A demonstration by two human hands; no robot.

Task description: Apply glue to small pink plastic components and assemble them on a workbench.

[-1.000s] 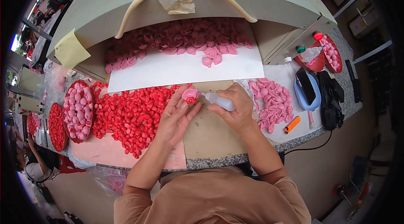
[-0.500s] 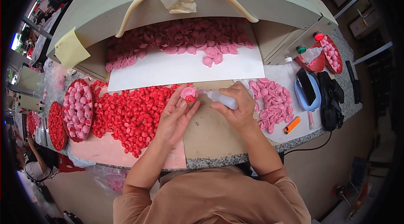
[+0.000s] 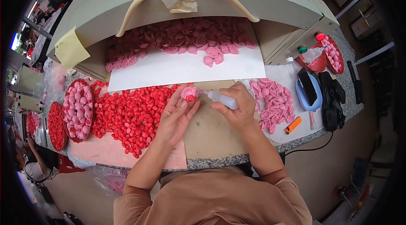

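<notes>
The left hand [image 3: 174, 117] pinches a small pink-and-red piece [image 3: 188, 93] above the granite worktop [image 3: 218, 163]; the right hand [image 3: 238, 105] is clasped around a translucent squeeze bottle [image 3: 223, 99], whose nozzle [image 3: 207, 93] is near this piece.

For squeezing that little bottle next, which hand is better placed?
Probably the right hand: it already grips the bottle, which points toward the small pink-and-red piece. The left hand is occupied holding that piece.

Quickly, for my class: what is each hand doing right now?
Left hand: closed at the fingertips, holding a small pink-and-red molded piece.
Right hand: closed around a translucent squeeze bottle, nozzle toward that piece.
</notes>
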